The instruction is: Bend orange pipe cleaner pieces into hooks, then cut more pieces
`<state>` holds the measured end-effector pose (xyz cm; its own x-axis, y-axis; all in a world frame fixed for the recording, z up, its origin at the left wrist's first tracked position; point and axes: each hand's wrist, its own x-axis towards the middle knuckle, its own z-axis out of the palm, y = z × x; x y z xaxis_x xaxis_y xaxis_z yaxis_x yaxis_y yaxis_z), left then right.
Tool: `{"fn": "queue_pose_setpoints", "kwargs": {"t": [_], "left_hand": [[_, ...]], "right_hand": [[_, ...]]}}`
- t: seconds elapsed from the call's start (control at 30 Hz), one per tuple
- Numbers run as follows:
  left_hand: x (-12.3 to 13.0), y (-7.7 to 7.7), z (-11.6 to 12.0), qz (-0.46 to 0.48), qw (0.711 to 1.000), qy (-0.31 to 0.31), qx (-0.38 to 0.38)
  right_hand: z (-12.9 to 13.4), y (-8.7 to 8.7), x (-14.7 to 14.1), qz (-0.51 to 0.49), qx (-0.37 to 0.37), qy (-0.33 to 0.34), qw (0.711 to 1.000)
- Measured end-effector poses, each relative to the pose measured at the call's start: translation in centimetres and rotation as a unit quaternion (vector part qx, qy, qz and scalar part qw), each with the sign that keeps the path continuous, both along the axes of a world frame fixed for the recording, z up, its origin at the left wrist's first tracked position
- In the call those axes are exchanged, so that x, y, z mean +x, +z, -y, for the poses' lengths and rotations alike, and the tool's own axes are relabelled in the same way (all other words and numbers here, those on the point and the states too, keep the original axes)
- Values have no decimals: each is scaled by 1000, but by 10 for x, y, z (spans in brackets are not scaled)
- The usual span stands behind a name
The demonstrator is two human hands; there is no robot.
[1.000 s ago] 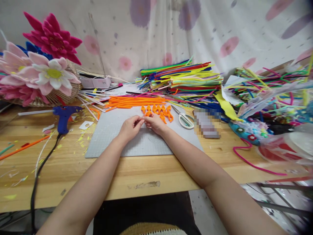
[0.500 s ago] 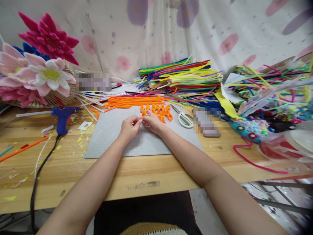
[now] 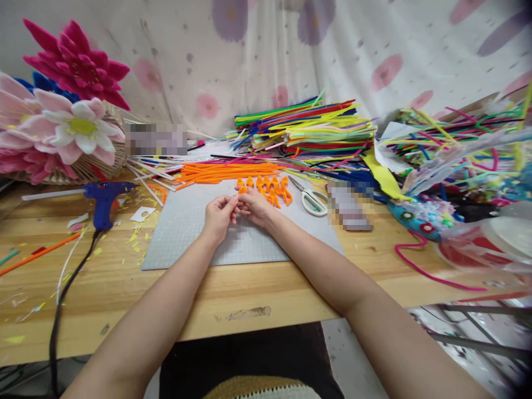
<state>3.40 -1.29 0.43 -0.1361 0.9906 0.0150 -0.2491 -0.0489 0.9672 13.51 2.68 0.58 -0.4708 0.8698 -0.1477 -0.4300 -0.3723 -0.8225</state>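
Observation:
My left hand [image 3: 219, 217] and my right hand [image 3: 256, 207] meet over the grey cutting mat [image 3: 178, 233], fingertips pinched together. A small bent piece of orange pipe cleaner [image 3: 242, 189] shows just above the pinched fingers; the rest of it is hidden by them. Behind my right hand, several bent orange pipe cleaner pieces [image 3: 272, 185] lie in rows on the mat. Scissors with white handles [image 3: 313, 203] rest to their right. Straight orange pipe cleaners [image 3: 228, 172] lie in a bundle along the mat's far edge.
A blue glue gun [image 3: 103, 202] with a black cord stands at the left, below fuzzy flowers [image 3: 83, 127]. Piles of coloured pipe cleaners [image 3: 316, 127] fill the back. At the right are a blurred phone-like object [image 3: 351, 208], a pink pipe cleaner [image 3: 432, 277] and a plastic-wrapped tub [image 3: 490, 244].
The fingers of both hands have shifted slightly around the orange piece, with right-hand fingers now showing more below the pinch. The whole view has moved a little; objects on the table lie as before.

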Motion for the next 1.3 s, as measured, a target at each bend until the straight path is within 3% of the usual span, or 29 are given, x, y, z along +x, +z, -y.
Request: {"fn": "queue_pose_setpoints", "kwargs": {"t": [0.17, 0.33, 0.4, 0.5, 0.73, 0.87, 1.17, 1.3], "left_hand": [[3, 0, 1, -20, 999, 18, 32], [1, -1, -5, -54, 997, -18, 54], [-3, 0, -8, -66, 996, -36, 51], [-16, 1, -13, -79, 996, -16, 38], [-46, 2, -18, -23, 1000, 3, 13], [-41, 3, -17, -59, 998, -22, -21], [-41, 1, -17, -70, 996, -55, -19], [-39, -1, -17, -84, 995, -53, -4]], "right_hand": [[1, 0, -1, -39, -58, 23, 997], [1, -1, -1, -40, -40, -1, 998], [1, -1, -2, -20, -16, -32, 999], [2, -1, -1, 21, 32, -50, 998], [2, -4, 5, 157, 165, 43, 973], [5, -7, 5, 185, 237, 53, 952], [3, -10, 8, 215, 287, 68, 931], [3, -11, 9, 218, 326, 11, 920]]}}
